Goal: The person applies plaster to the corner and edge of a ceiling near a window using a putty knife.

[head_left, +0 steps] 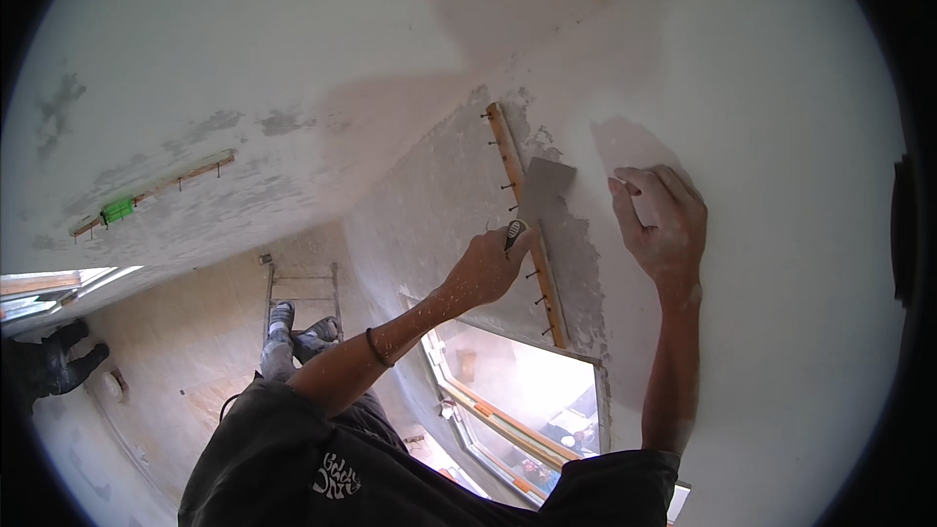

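My left hand (495, 265) grips the dark handle of a broad putty knife (549, 185). Its flat metal blade points up and right against the wall, crossing a wooden strip (508, 161) with several nails or screws sticking out. Rough grey plaster (578, 254) surrounds the strip, with a ragged edge against the pale wall. To the right of the blade, my right hand (669, 215) is raised close to the wall. Its fingers bend toward the thumb, the tips nearly meeting; whatever may be between them cannot be made out.
Below the strip is a window (517, 381) with a wooden frame. A ladder (304, 280) shows beneath my feet (293, 322). At left, another nailed wooden strip (185, 176) carries a green piece (118, 209). A person in dark clothes (59, 361) is at the far left.
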Demonstrator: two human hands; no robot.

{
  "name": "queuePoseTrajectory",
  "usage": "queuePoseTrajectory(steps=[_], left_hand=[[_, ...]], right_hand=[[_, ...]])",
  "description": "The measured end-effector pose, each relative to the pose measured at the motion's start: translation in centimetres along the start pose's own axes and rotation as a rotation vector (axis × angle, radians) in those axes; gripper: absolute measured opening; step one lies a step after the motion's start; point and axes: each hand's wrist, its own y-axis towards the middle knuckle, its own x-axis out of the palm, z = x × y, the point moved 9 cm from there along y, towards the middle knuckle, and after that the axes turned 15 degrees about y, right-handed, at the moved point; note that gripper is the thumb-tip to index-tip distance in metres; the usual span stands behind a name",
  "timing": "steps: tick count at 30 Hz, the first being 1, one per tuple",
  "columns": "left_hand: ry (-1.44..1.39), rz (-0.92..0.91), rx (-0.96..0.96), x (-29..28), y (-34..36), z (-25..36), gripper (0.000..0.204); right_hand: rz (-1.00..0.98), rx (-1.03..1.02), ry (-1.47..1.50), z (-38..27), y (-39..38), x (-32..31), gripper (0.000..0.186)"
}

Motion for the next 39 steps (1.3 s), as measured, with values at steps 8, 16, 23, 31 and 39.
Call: queuePoseTrajectory(steps=[8, 16, 23, 31, 39], left_hand=[[-0.023, -0.047, -0.038, -1.5, 1.3, 0.2, 0.057], [-0.112, -0.088, -0.126, -1.9, 1.9, 0.4, 0.057], [-0.264, -0.280, -0.200, 0.5, -0.4, 1.0, 0.053], [-0.234, -0.218, -0.214, 0.4, -0.4, 0.9, 0.057], [-0.247, -0.243, -0.210, 0.6, -1.2, 1.1, 0.055]], right_hand=[[0.001, 0.020, 0.014, -0.1, 0.0, -0.2, 0.011], [0.009, 0.014, 0.041, -0.1, -0.2, -0.4, 0.012], [-0.003, 0.011, 0.015, 0.3, -0.2, -0.3, 0.012], [0.021, 0.020, 0.041, 0.2, -0.7, -0.5, 0.012], [0.013, 0.045, 0.050, 0.3, -0.7, -0.4, 0.012]])
